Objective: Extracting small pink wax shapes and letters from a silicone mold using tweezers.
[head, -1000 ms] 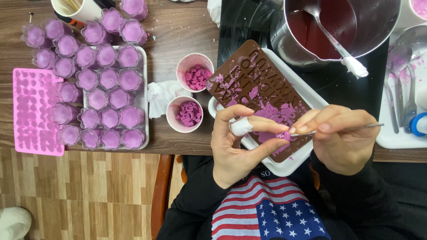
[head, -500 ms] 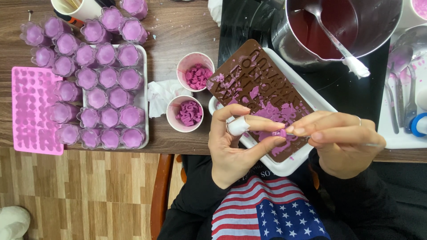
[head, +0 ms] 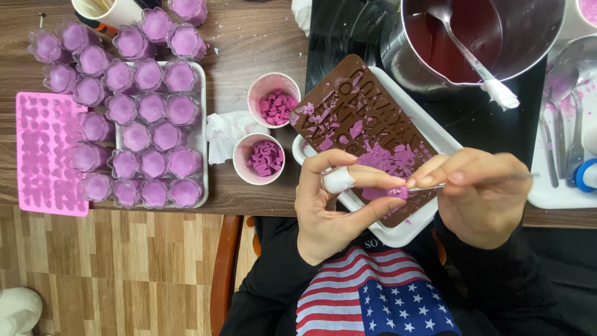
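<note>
Small pink wax piece (head: 398, 192) sits pinched betw. thumb and forefinger of left hand (head: 333, 208), just over the near edge of the brown letter mold (head: 364, 127). Forefinger wears a white wrap near the tip. Right hand (head: 482, 196) is closed round a thin metal pick (head: 479, 182), tip touching the piece. The two hands meet at the piece, fingertips nearly touching.

Risks, judged from this frame:
- Piece is tiny and prob. brittle; too much push from the pick could snap it or flick it off the fingers onto lap or floor.
- Pick tip lies close to the left thumb; a slip could jab skin.
- Mold rests tilted across a white tray (head: 407, 231) that overhangs the table edge; a knock from either wrist could tip both.

Farther out: two paper cups, near one (head: 259, 159) w/ purple letter bits, the other (head: 273, 98) w/ pink bits, crumpled tissue (head: 225, 132) beside them. An elbow swing could spill either cup.

Left side: tray of purple filled cups (head: 142, 118), pink silicone mold (head: 45, 152) flat beside it.

Far right: steel pot (head: 482, 37) of dark red liquid w/ spoon (head: 476, 59) in it, close behind the mold; a bump there means a spill over the work.
</note>
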